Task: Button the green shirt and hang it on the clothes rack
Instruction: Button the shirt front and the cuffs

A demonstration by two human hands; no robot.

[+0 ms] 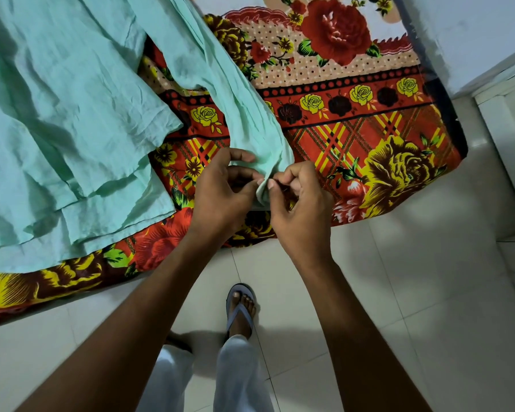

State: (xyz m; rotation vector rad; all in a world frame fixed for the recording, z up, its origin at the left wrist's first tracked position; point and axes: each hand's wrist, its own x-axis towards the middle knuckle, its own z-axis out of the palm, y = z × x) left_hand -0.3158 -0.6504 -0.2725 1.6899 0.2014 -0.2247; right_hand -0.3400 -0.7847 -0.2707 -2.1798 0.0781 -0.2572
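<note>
The green shirt (66,120) lies spread and creased across a bed covered by a floral bedsheet (354,120) in red, yellow and brown, its body toward the left and one sleeve (226,93) running down toward the bed's near edge. Both hands meet at the sleeve's cuff (263,188) — the left hand (223,191) pinches the cuff fabric between thumb and fingers, and the right hand (301,200) pinches the same cuff from the other side, fingertips almost touching. Below, on the pale tiled floor (414,278), a foot in a blue flip-flop (240,307) stands beside the bed.
</note>
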